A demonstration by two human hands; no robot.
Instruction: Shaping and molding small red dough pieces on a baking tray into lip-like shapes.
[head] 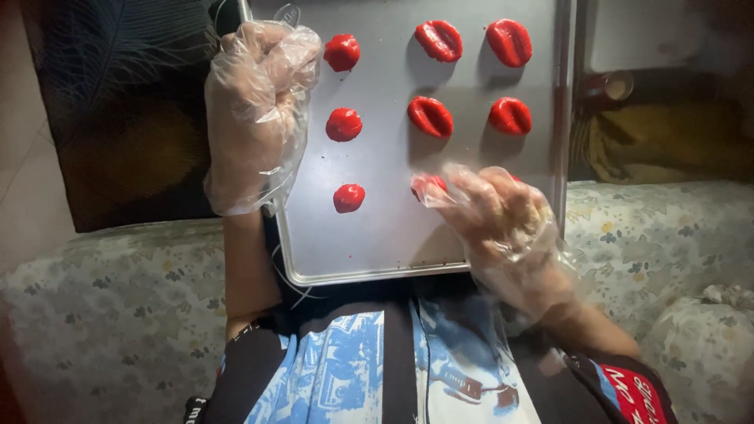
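Red dough (428, 184) (tray (377, 235) edge near)

Metal baking tray (377, 251): rectangular, silver, raised rim, lying flat, near edge towards the person. On it, glossy red dough pieces in 3 columns. Left column: 3 small rounded blobs (343, 124), far to near. Middle and right columns: 4 larger oval pieces (430, 116), each with a lengthwise crease, in the 2 far rows. 1 more red piece (428, 184) sits middle-near, partly hidden.
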